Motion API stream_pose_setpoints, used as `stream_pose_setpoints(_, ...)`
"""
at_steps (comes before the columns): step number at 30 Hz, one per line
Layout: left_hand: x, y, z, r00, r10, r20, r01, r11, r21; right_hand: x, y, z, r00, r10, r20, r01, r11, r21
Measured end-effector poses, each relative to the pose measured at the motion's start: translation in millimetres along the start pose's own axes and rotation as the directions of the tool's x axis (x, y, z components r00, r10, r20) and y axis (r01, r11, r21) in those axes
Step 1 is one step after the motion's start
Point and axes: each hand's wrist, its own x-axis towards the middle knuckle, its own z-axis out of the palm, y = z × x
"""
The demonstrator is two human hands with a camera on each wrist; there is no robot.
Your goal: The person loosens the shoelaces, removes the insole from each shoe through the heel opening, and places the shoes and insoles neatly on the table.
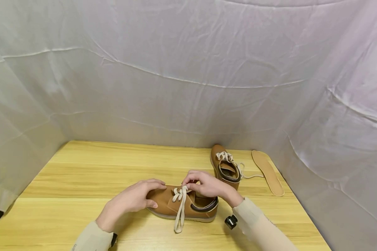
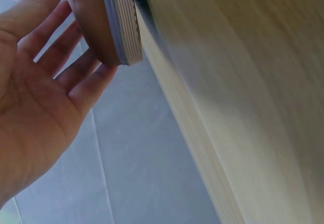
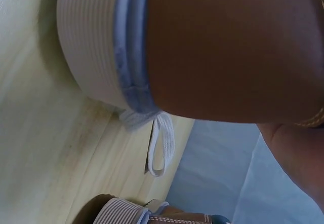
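The near shoe (image 2: 93,19) runs off the left wrist view's top edge and, in the right wrist view, hides most of the right hand (image 3: 301,155).

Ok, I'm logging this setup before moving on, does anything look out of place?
Yes: a loose insole lies on the table beside the far shoe, odd because insoles belong inside shoes. That shoe's lace also trails toward it. No spill or damage shows.

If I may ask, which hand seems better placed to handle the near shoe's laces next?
Right hand, probably: it is at the cream laces, while the left hand grips the front of the near brown lace-up shoe.
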Motion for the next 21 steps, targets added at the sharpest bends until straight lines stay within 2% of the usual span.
stream_pose_setpoints(7,0.1,-0.3,0.5,1.000,-0.005,-0.001,0.005,1.000,0.001,-4.3,1.6,-3.3,0.999,0.048,-0.010,-0.047,0.998,0.048)
stream_pose_setpoints(15,0.0,-0.2,0.8,1.000,-0.014,0.003,0.014,1.000,-0.007,-12.2,5.4,-5.2,0.992,0.095,-0.080,-0.085,0.989,0.120)
stream_pose_setpoints(18,-0.2,-0.4,0.8,1.000,-0.014,0.003,0.014,1.000,-0.004,-12.0,6.5,-4.6,0.991,0.045,-0.126,-0.033,0.995,0.095)
stream_pose_setpoints(21,-0.2,-0.3,0.6,1.000,-0.015,0.004,0.015,1.000,-0.003,-10.4,7.8,-3.6,0.980,-0.056,-0.191,0.061,0.998,0.020)
